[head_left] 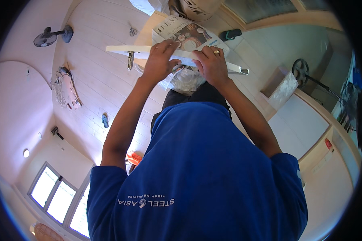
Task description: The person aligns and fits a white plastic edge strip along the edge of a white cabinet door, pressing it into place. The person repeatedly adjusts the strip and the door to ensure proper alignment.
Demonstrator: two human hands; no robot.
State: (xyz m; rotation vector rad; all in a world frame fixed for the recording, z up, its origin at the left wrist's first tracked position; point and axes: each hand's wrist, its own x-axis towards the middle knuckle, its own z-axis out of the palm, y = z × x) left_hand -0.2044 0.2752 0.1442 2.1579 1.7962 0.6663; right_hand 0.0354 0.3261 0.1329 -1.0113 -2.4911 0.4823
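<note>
In both hands [159, 61] [214, 67], the long white board [186, 56] runs left to right.

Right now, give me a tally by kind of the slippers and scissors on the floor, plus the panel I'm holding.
Slippers: 2, one blue slipper and one dark slipper
Scissors: 1 pair
White panel, held by your left hand and right hand: 1
Total: 4

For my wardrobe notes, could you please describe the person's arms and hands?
Short blue sleeves leave both forearms bare, and the right sleeve carries a small white marking. The left hand is ungloved; the right hand, also ungloved, wears a gold-coloured ring.
</note>
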